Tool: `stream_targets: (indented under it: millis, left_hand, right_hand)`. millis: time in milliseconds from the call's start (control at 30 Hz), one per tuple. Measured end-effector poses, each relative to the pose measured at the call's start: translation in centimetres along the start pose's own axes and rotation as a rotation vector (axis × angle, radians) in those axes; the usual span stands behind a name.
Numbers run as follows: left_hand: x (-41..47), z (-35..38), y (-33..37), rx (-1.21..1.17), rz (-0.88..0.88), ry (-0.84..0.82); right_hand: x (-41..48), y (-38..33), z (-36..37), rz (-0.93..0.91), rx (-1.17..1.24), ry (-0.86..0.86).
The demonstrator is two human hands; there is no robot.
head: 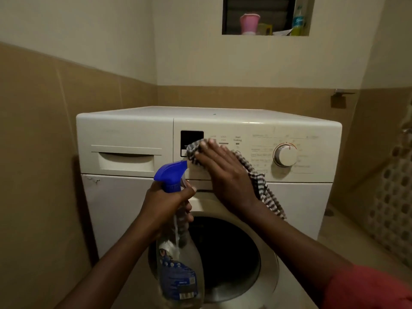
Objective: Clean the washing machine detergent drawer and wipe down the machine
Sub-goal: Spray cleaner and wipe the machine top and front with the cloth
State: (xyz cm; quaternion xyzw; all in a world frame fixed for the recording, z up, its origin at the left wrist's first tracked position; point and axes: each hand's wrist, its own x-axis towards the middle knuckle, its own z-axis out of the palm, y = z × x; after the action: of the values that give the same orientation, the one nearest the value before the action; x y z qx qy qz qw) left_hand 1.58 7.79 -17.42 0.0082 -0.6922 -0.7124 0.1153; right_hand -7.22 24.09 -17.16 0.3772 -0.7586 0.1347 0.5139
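Observation:
A white front-loading washing machine (223, 117) fills the middle of the view. Its detergent drawer (126, 161) at the upper left is closed. My right hand (223, 172) lies flat, fingers straight, pressing a grey-and-white striped cloth (260, 184) against the control panel beside the dark display (191, 139). The cloth's loose end hangs down past my wrist. My left hand (167, 208) grips the neck of a clear spray bottle (178, 264) with a blue trigger head (171, 175), held upright in front of the round door (252, 259).
A round dial (285, 155) sits on the right of the panel. Tan tiled walls close in on the left and behind. A perforated white basket (392, 210) stands at the right. A wall niche (265, 16) above holds a pink cup and a bottle.

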Motion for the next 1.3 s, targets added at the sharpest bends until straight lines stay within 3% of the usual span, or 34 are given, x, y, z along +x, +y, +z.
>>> stream_targets:
  millis: [100,300,567,800,933,1200,1300]
  left_hand:
    - [0.0,-1.1,0.1,0.019,0.011,0.02]
    - [-0.1,-1.8,-0.1,0.019,0.015,0.022]
    - [-0.5,-3.1,-1.4,-0.006,-0.029,0.031]
    - [-0.3,-5.0,-0.9,0.016,-0.035,0.009]
    - [-0.5,-4.9,-1.2,0.026,-0.051,-0.002]
    - [-0.6,-5.2,0.3,0.017,0.021,0.061]
    - [-0.9,-5.9,0.1,0.035,0.006,0.077]
  right_hand:
    - [-0.2,0.0,0.1,-0.136,0.009,-0.059]
    - [3.3,-1.6,1.3,-0.087,0.021,-0.009]
    - [1.0,-0.3,0.6,-0.229,0.003,-0.048]
    - [7.9,-1.1,0.0,0.072,-0.063,0.121]
    - [7.4,-2.0,0.9,0.132,-0.03,0.138]
    - [1.7,-2.6,1.9,-0.191,0.063,-0.046]
    - [5.2,-2.7,1.4,-0.167,0.023,-0.015]
